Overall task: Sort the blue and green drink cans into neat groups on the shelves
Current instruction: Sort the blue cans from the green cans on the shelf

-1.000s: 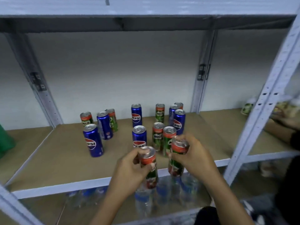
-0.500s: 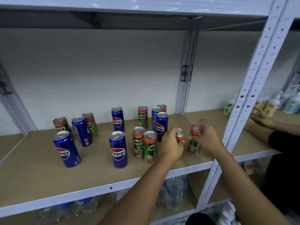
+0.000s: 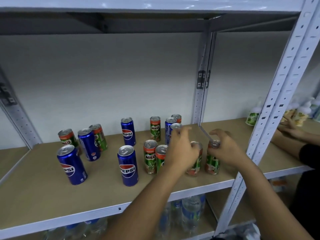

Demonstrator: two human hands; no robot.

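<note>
Head view: our right hand [image 3: 225, 149] fingers grasp a green can [image 3: 213, 158] by its rim on the shelf [image 3: 103, 193], left hand [image 3: 181, 149] released; slim cans seem rigid, slick, tippy, so we grip mid-body.

Both forearms [image 3: 138, 205] are bare to the frame's edge, with seemingly no sleeves, rings or watch.
</note>
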